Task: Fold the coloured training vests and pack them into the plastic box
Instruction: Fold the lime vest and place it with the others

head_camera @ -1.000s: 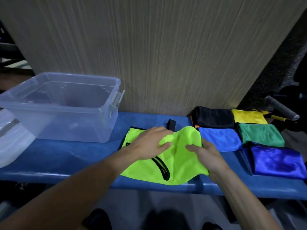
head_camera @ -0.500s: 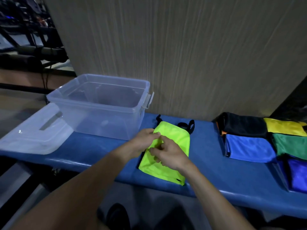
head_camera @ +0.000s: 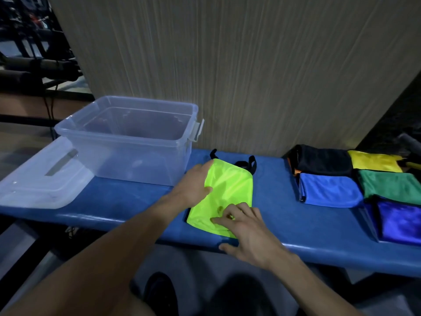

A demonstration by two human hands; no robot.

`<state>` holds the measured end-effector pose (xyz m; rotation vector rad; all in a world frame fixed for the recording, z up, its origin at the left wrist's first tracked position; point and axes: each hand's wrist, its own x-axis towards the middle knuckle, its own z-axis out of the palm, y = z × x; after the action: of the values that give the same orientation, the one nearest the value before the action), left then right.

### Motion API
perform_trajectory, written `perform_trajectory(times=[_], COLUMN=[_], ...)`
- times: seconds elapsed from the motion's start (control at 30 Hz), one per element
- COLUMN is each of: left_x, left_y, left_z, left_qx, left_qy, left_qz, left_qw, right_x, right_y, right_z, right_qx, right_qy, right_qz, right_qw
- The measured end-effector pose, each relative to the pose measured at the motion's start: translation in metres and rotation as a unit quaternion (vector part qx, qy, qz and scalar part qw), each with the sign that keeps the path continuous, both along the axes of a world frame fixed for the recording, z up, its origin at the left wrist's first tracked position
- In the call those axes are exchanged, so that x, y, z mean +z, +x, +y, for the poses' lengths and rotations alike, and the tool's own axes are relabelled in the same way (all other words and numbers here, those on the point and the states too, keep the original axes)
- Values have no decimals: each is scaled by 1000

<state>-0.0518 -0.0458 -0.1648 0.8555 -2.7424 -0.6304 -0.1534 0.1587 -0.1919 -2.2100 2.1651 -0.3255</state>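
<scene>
A neon green vest [head_camera: 230, 190], folded into a narrow strip with black trim at its far end, lies on the blue bench [head_camera: 127, 201]. My left hand [head_camera: 193, 185] holds its left edge, thumb on top of the cloth and fingers along the side. My right hand [head_camera: 245, 226] presses its fingertips on the near end of the vest. The clear plastic box [head_camera: 127, 137] stands just left of the vest with nothing inside. Folded vests lie at the right: black [head_camera: 321, 159], yellow [head_camera: 373, 160], blue [head_camera: 328, 190], green [head_camera: 391, 183] and purple-blue [head_camera: 398, 220].
The box's clear lid [head_camera: 43, 179] lies flat on the bench at the far left. A wood-grain wall panel [head_camera: 227, 65] rises directly behind the bench. Dark gym equipment [head_camera: 29, 65] stands at the back left.
The vest went from a wide half-fold to a narrow strip. My hands have parted: the left slid up the left edge, the right moved down to the near end. The view shifted left.
</scene>
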Motion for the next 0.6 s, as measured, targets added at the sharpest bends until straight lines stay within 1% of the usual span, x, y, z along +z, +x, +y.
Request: perform_trajectory(times=[0.07, 0.1, 0.13, 0.17, 0.2, 0.23, 0.27, 0.3, 0.33, 0.43, 0.5, 0.57, 0.6], left_x=[8, 12, 15, 16, 16, 15, 13, 11, 8, 3, 2, 0, 0], left_y=[4, 7, 10, 15, 21, 26, 30, 34, 36, 36, 36, 39, 39], left_z=[6, 10, 13, 18, 24, 28, 31, 32, 32, 41, 45, 46, 45], left_qx=[-43, -84, -128, -171, -203, -225, -234, -235, -235, -234, -219, -212, -209], left_qy=[-87, -99, -77, -37, 0, 19, 19, 3, -22, -98, -106, -91, -91], left_qz=[0, 24, 43, 38, 2, -55, -108, -135, -140, -128, -122, -100, -86], left_qw=[995, 991, 988, 984, 979, 973, 966, 963, 962, 959, 962, 968, 970], right_x=[-8, -10, -11, -13, -15, -16, -16, -17, -17, -21, -23, -21, -17], right_y=[-5, -7, -9, -11, -14, -16, -19, -21, -22, -23, -20, -16, -15], right_z=[6, 9, 11, 13, 15, 17, 19, 20, 22, 21, 19, 15, 13], right_qx=[-1, -3, -2, 1, 5, 6, 3, -2, -9, -27, -40, -66, -87], right_qy=[-14, -18, -20, -22, -26, -33, -46, -66, -88, -137, -151, -158, -160], right_qz=[13, 19, 19, 15, 6, -6, -19, -26, -25, 33, 57, 39, 12], right_qw=[1000, 1000, 1000, 1000, 1000, 999, 999, 997, 996, 990, 986, 985, 983])
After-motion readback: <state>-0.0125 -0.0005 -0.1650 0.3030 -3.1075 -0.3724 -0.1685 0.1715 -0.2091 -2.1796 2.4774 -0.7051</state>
